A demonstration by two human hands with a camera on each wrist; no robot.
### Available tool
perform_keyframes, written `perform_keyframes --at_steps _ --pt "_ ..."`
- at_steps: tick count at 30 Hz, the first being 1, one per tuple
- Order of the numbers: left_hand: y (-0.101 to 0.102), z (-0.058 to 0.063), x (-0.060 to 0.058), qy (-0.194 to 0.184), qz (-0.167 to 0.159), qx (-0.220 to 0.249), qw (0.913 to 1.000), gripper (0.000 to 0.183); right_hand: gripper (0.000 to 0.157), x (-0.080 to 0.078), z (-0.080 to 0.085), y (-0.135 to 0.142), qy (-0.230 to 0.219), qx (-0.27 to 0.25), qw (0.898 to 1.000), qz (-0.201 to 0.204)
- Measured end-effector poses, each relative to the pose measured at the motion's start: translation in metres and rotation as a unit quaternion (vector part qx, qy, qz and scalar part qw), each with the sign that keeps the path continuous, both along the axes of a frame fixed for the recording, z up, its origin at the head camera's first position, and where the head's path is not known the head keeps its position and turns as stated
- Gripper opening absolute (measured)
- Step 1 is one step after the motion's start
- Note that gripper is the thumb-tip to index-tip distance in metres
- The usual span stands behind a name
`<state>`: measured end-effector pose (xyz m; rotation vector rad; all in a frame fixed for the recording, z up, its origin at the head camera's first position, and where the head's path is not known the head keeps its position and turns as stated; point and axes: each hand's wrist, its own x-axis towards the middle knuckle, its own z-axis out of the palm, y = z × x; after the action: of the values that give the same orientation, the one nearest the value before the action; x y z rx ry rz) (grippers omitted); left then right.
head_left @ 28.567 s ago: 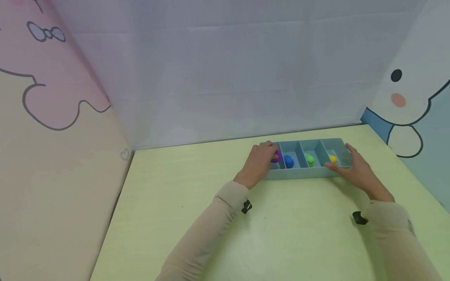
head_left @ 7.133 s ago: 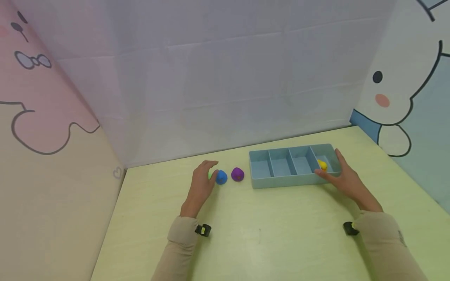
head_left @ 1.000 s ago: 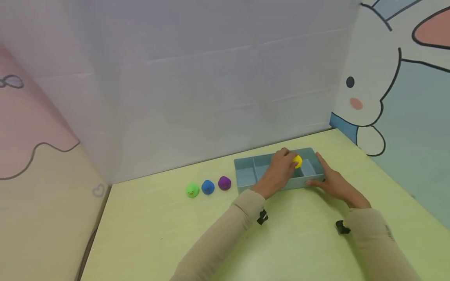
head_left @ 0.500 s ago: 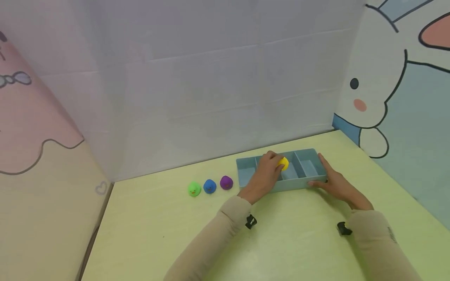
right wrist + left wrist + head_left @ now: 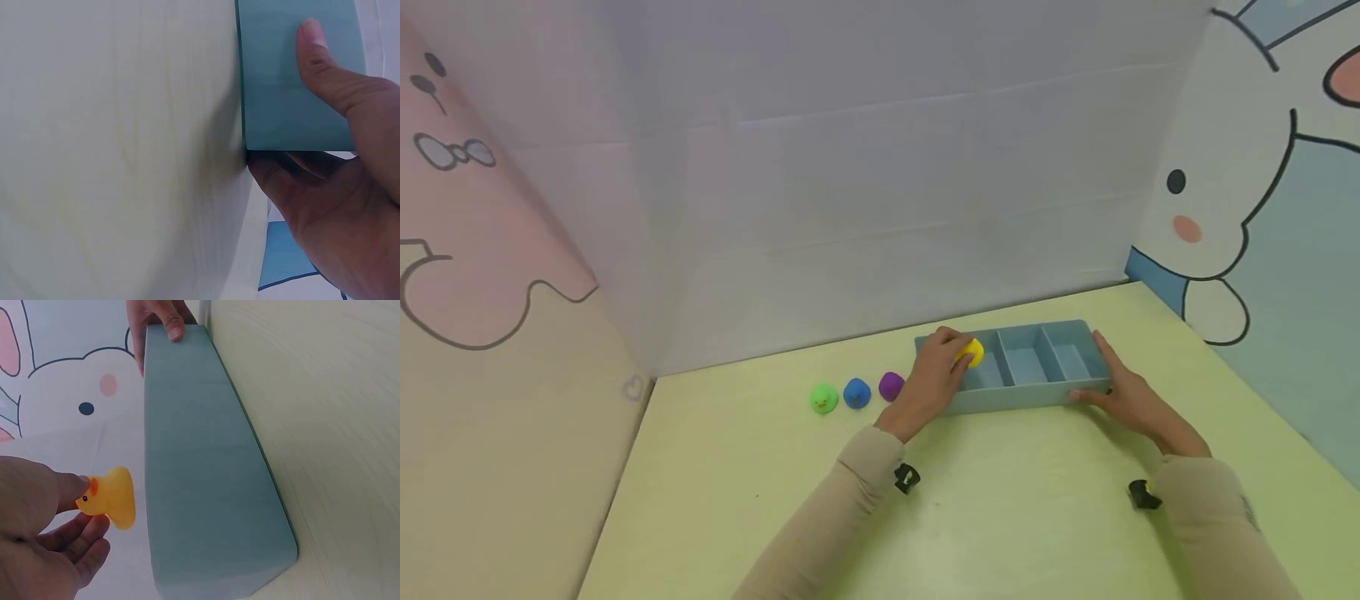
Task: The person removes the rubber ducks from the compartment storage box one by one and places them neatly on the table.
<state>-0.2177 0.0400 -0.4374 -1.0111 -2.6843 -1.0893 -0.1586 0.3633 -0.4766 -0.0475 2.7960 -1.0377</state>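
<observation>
My left hand [image 5: 931, 375] pinches a yellow rubber duck [image 5: 974, 352] between thumb and fingers, over the left part of a blue-grey divided tray [image 5: 1018, 397]. In the left wrist view the duck [image 5: 115, 497] lies sideways in the picture, held just above the level of the tray's rim. The right hand [image 5: 1131, 400] grips the tray's right end, thumb on the front wall and fingers round the end, as the right wrist view shows. Left of the tray stand a green duck [image 5: 823, 399], a blue duck [image 5: 857, 394] and a purple duck [image 5: 891, 387] in a row.
All of this is on a pale yellow table [image 5: 1000, 508]. A white backdrop [image 5: 850, 208] rises behind its far edge. Cartoon-printed panels flank it, with a pink figure [image 5: 490, 250] at left and a white rabbit [image 5: 1210, 183] at right.
Over the last second my left hand has carried the yellow duck leftward along the tray. Earlier the ducks sat in the tray's compartments; three now stand on the table. The right hand keeps its grip.
</observation>
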Motion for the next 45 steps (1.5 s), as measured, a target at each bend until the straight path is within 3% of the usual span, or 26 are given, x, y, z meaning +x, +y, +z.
perform_keyframes --at_steps 10,34,45 --pt "-0.026 -0.008 -0.003 -0.020 0.041 0.000 0.9990 0.038 0.116 0.001 -0.002 0.002 -0.011 -0.008 1.000 0.001" --pt "-0.105 -0.014 -0.005 0.029 0.127 0.006 0.9915 0.035 0.116 -0.002 -0.002 0.007 -0.015 -0.004 1.000 0.001" --pt "-0.134 -0.026 -0.001 0.030 0.160 0.022 0.9864 0.035 0.115 -0.005 -0.005 0.009 -0.005 -0.001 1.000 0.009"
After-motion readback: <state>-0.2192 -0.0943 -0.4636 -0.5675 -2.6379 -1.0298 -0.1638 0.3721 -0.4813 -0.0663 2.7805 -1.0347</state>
